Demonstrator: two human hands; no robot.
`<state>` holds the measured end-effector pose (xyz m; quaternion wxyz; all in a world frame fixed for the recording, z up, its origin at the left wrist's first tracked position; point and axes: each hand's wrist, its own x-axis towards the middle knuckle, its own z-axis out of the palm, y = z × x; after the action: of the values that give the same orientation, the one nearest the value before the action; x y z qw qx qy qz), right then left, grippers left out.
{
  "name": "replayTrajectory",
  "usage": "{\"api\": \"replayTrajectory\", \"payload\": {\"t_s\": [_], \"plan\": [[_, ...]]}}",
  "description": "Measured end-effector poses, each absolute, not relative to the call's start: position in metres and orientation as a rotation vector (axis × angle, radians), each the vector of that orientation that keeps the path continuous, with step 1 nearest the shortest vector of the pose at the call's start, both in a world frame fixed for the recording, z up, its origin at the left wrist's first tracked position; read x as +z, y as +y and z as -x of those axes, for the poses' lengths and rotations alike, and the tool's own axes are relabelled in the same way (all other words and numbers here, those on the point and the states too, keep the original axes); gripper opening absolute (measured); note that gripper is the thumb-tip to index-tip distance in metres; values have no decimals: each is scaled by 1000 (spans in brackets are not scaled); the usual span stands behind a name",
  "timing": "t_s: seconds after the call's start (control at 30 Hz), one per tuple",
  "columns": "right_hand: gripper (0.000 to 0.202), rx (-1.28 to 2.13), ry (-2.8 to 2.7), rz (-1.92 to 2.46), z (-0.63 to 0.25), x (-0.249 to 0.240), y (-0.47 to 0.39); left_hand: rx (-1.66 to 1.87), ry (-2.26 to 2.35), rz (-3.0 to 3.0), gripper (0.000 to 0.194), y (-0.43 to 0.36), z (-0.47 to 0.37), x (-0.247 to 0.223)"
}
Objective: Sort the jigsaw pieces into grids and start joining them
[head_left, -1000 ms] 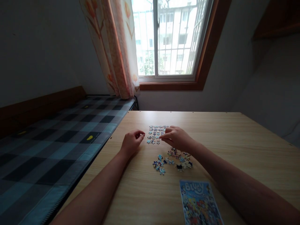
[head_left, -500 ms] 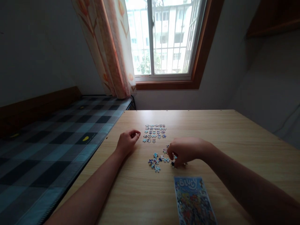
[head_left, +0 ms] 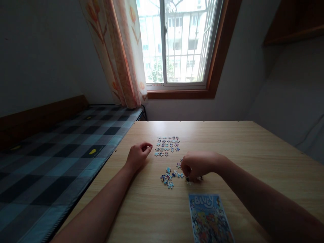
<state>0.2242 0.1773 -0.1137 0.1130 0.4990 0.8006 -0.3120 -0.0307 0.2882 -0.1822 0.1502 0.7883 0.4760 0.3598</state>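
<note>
My left hand (head_left: 138, 156) rests on the table, left of several rows of small jigsaw puzzle pieces (head_left: 165, 149). Its fingers are curled, with thumb and forefinger together; anything between them is too small to make out. My right hand (head_left: 196, 165) reaches down over loose puzzle pieces, its fingertips pinched together on a puzzle piece (head_left: 188, 181) and partly in shadow. The palm hides some of the pieces below it. To its left lies a loose heap of blue, white and dark puzzle pieces (head_left: 167, 178), some overlapping.
A colourful picture box (head_left: 210, 217) marked "Bluey" lies near the front of the wooden table (head_left: 141, 216). Along the left edge stands a bed with a checked cover (head_left: 76, 145). Behind the table are a barred window (head_left: 184, 44) and a flowered curtain (head_left: 118, 50).
The fingers of my right hand have drawn closer together over the loose pieces. My left hand keeps its place. The whole view has shifted slightly downward in the picture.
</note>
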Motion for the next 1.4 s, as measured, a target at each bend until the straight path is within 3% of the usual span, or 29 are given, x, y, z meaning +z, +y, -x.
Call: {"api": "replayTrajectory", "payload": {"t_s": [0.2, 0.27, 0.43, 0.53, 0.7, 0.83, 0.97, 1.13, 1.4], "plan": [[5, -1092, 2526, -1372, -233, -114, 181, 1034, 1363, -2269, 25, 288, 31, -182], [10, -1253, 2593, -1385, -236, -120, 188, 1033, 1367, -2267, 25, 288, 31, -183], [15, -1492, 2638, -1852, -232, -149, 210, 1016, 1366, -2268, 24, 288, 31, -183], [13, -1363, 2665, -2126, -224, -165, 220, 1010, 1363, -2269, 24, 288, 31, -182], [16, -1270, 2528, -2193, -221, -173, 222, 989, 1368, -2276, 24, 288, 31, -183], [24, -824, 2563, -2241, -226, -168, 218, 981, 1361, -2281, 24, 289, 31, -184], [15, -438, 2945, -1986, -231, -165, 218, 979, 1354, -2287, 24, 289, 31, -184], [22, -235, 3144, -1576, -232, -173, 221, 983, 1353, -2304, 24, 290, 32, -185], [9, -142, 3007, -1831, -231, -180, 224, 976, 1351, -2303, 23, 292, 31, -187]]}}
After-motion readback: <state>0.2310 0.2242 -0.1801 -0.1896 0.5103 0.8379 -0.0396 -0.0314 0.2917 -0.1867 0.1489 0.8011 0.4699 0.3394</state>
